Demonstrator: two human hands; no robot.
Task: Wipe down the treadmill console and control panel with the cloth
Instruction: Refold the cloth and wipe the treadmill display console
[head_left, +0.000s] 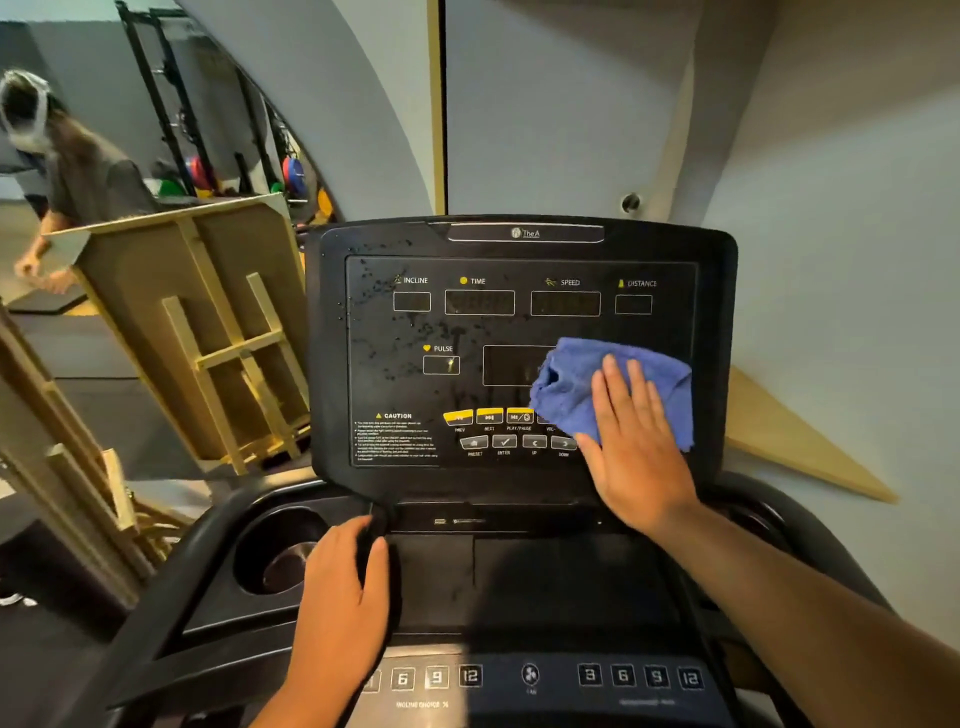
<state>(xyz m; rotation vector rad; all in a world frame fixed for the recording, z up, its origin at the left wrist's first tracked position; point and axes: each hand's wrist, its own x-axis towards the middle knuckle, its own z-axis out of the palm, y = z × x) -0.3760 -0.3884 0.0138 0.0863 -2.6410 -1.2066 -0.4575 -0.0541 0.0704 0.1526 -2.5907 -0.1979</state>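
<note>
The black treadmill console (363, 244) stands upright in front of me, its display panel (395, 332) speckled with droplets on the left half. A blue cloth (571, 384) lies flat against the lower right of the panel, covering some buttons. My right hand (634, 441) presses on the cloth with fingers spread. My left hand (343, 587) rests on the tray below the console, curled around a small dark object that I cannot identify. A lower control panel (530, 675) with numbered keys and a fan button sits nearest me.
A round cup holder (275, 551) lies left of my left hand. Wooden frames (208, 322) lean to the left of the treadmill. A mirror at the far left reflects a person (67, 171) and weight racks. A grey wall stands behind the console.
</note>
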